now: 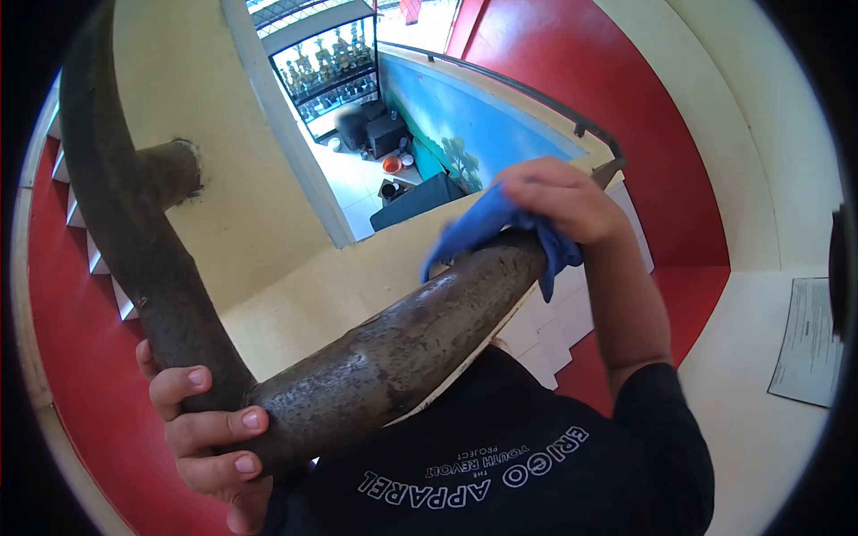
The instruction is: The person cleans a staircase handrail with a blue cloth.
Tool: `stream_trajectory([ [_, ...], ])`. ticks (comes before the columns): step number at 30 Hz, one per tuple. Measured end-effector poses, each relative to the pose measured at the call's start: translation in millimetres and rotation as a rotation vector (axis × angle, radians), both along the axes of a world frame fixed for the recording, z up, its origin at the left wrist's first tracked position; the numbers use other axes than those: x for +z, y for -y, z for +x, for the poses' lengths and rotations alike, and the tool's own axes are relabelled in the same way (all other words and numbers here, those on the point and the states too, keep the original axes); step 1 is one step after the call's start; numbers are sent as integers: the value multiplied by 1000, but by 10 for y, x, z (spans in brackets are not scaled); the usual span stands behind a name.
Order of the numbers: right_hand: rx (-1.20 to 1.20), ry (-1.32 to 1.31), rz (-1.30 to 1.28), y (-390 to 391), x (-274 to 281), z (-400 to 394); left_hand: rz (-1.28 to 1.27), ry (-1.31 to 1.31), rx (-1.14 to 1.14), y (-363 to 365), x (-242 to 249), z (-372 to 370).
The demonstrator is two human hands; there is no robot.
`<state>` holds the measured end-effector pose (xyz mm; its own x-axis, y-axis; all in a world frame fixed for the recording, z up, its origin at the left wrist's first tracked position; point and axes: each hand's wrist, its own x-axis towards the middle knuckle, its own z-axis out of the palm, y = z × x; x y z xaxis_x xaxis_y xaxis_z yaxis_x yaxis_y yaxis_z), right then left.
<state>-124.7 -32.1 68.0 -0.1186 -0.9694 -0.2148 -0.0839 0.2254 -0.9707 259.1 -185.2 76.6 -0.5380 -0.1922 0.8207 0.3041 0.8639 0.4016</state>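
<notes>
My right hand is closed on a blue cloth, pressing it over the far end of a thick dark brown handrail. Part of the cloth drapes down the rail's near side, and its left end looks smeared by motion. At the rail's bend, my left hand has its fingers wrapped round the brown pipe from the left side. The rail's surface is worn and patchy, with a shiny streak along the top.
A second rail section rises at left, fixed to the cream wall by a stub. Red-and-white stairs lie beyond it. Below are a trophy cabinet, an orange bucket and a blurred dark shape. A paper hangs at right.
</notes>
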Motion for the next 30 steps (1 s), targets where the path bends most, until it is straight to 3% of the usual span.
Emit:
stream_trajectory([
  [2,-402,185,-403,-496,-391,-80,14,16,-9,-22,9,20],
  [4,-716,754,-633,-729,-458,195,49,-21,25,-59,-9,-7],
  [7,-946,875,-498,-1287,-758,430,48,42,-25,-49,20,68],
  [11,-941,1119,-536,-1315,-860,927,80,68,-113,54,-22,171],
  [13,-865,1103,-427,-1242,-1171,931,137,12,-78,-42,-72,107],
  [14,-830,467,-177,-1245,-1436,904,172,-48,-34,-129,-107,35],
  [16,-894,-63,-22,-1056,-1541,1084,94,-19,86,-133,-32,38],
  [19,-1172,228,-129,-647,-1113,1598,61,28,-7,-69,-19,108],
  [22,-1060,448,104,-1083,-850,1345,41,28,-18,-50,-17,101],
  [24,-1247,598,-46,-1330,-923,1080,55,20,-26,-56,-24,93],
  [27,-1249,953,-158,-1580,-1058,825,91,-1,-27,-78,-34,83],
  [30,-1218,806,-259,-1258,-1328,1038,95,-3,-35,-53,-54,98],
])
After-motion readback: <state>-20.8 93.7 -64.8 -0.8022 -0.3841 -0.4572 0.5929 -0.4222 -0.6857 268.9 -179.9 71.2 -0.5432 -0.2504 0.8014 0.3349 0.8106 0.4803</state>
